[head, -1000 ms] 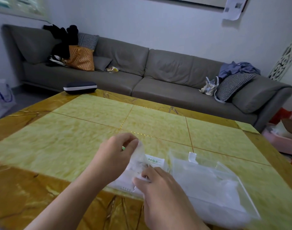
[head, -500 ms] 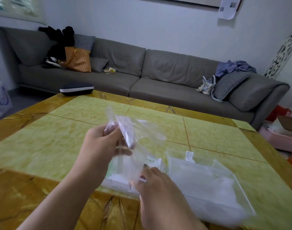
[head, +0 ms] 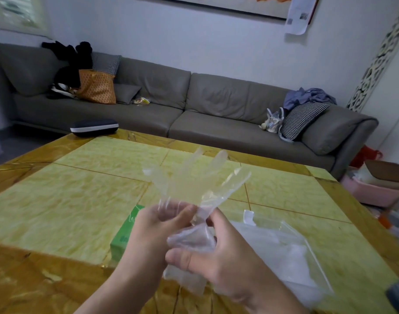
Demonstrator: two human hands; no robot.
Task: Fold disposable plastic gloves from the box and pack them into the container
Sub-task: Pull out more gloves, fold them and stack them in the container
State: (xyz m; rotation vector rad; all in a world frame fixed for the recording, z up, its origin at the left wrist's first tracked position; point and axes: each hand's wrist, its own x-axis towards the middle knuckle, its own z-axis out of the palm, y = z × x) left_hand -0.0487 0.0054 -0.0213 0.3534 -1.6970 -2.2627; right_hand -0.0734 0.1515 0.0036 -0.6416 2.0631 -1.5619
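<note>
Glove (head: pixel 194 184) of clear plastic, held up in the air above a yellow-green table (head: pixel 65 200) by two bare hands. Its cuff end is bunched between the hands, and its five empty fingers fan upward and away from the person, so its long axis runs from the hands up toward the far side of the table, leaning slightly right. The left hand (head: pixel 157 225) comes in from the lower left with the forearm angled up; its fingers are curled and its thumb presses the plastic against them, pinching the glove just below where the glove's fingers begin. The right hand (head: pixel 216 257) comes in from the lower right, palm turned toward the left; its forefinger reaches up to touch the plastic beside the left thumb, its thumb lies straight across below, and crumpled film is gathered between thumb and fingers, with a loose flap hanging beneath the hand. How tightly the other right fingers close cannot be told through the film. A green box (head: pixel 123 236) sits on the table just behind the left wrist, partly hidden by it. A clear container (head: pixel 307 250) lies on the table to the right of the hands, with pale plastic inside. A grey sofa (head: pixel 194 105) runs along the wall beyond the table
</note>
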